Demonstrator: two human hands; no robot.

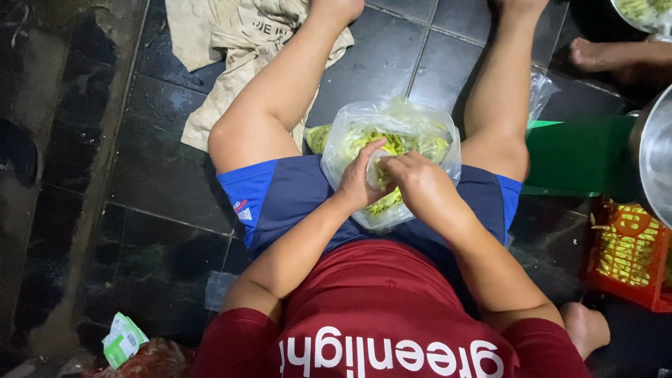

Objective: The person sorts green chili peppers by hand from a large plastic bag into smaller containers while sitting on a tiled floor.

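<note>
A person sits on a floor of dark, glossy square tiles [161,175], wet-looking and streaked with dirt, with pale grout lines running between them. Between the thighs, resting against the blue shorts, lies a clear crumpled plastic bag [392,133] filled with cut yellow-green vegetable pieces [399,143]. Both hands meet at the bag's open mouth. The left hand [358,178] curls around the bag's near edge, fingers folded over the plastic. The right hand [414,175] is bent with its fingertips pinched together on the vegetable pieces just inside the bag.

Beyond the bag, under the left leg, a crumpled beige cloth [231,49] lies spread on the tiles. To the right of the bag sits a flat green board [577,154], and past it the curved rim of a shiny metal pot [654,157]. Below the pot stands an orange plastic crate [630,255] holding yellowish scraps. Far to the lower left of the bag, a small crumpled green-and-white wrapper [124,339] lies on the tiles. Another person's bare foot [595,56] rests beyond the board.
</note>
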